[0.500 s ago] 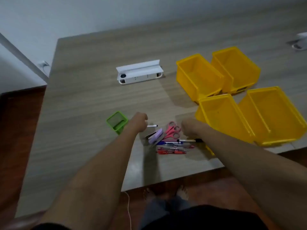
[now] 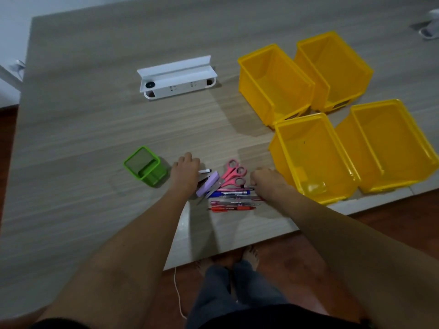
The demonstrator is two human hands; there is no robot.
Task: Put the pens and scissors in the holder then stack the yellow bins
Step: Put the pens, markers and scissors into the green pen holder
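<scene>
A pile of stationery lies near the table's front edge: pink scissors (image 2: 234, 173), a purple stapler-like item (image 2: 207, 184) and several pens (image 2: 232, 200), the nearest one red (image 2: 232, 208). My left hand (image 2: 186, 170) is curled at the pile's left end, and a white marker (image 2: 205, 171) sticks out from its thumb side. My right hand (image 2: 263, 184) is curled over the pens' right ends; a grip cannot be made out. The green mesh holder (image 2: 133, 162) stands just left of my left hand. Several empty yellow bins (image 2: 313, 157) sit unstacked to the right.
A white power-strip box (image 2: 177, 78) rests behind the pile, mid-table. A white object (image 2: 431, 24) sits at the far right corner. The nearest bin (image 2: 389, 143) reaches the table's front edge. Below are a dark floor and a thin white cable (image 2: 178, 293).
Both hands stay curled over the pile much as before. Only the view has shifted slightly.
</scene>
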